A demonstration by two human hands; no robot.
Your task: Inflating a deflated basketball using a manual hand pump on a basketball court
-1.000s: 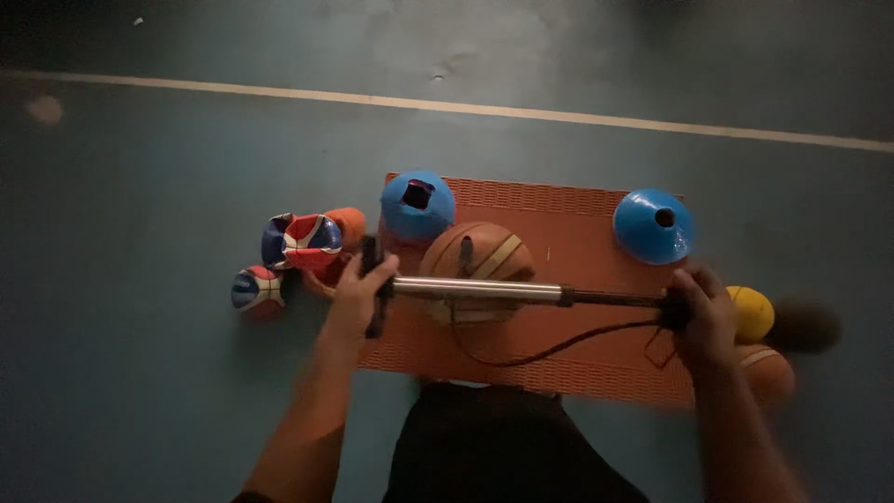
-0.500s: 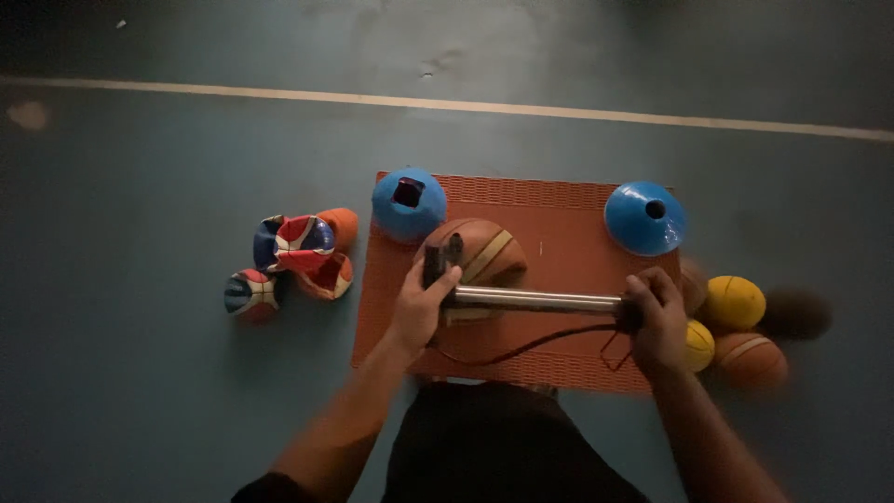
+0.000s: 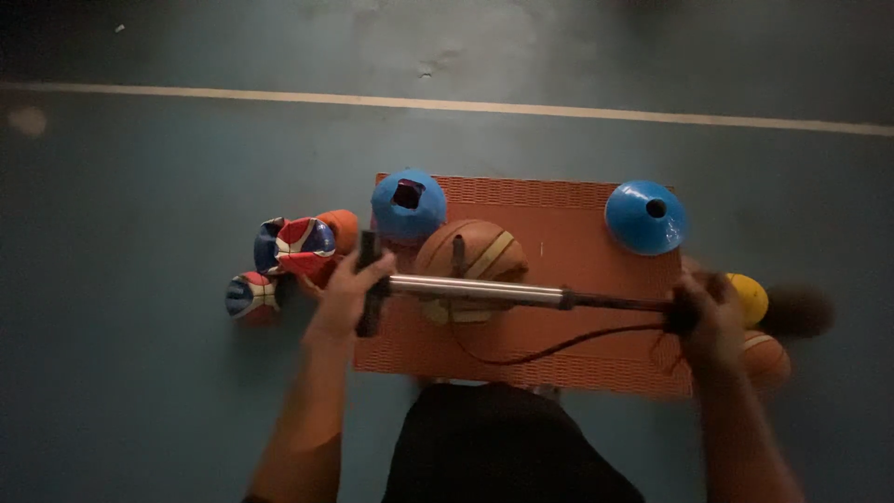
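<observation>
the hand pump [image 3: 484, 292] lies level across the orange mat [image 3: 577, 242], over the brown ball [image 3: 470, 256]; half a second ago its rod was pushed in and the two hands were close, now the thin rod shows long again and the hands are wide apart, as they were one second ago; so i judge one full stroke of pumping is finished and the pump is drawn out once more; the left hand [image 3: 346, 293] is closed around the black cross-piece at the barrel's end, fingers wrapped over it; the right hand [image 3: 706, 317] is blurred by motion, closed on the black grip at the rod's end as far as i can tell; a dark hose [image 3: 559, 346] hangs in a curve under the pump.

counted: one pump; one mat; two blue cones [image 3: 408, 205] [image 3: 646, 217]; one brown ball under the pump; three flat, soft balls [image 3: 293, 247] to the left on the floor [image 3: 140, 168], one of them orange; at the right one yellow ball [image 3: 751, 296], one orange ball [image 3: 768, 354], and a dark blurred thing i cannot name.
</observation>
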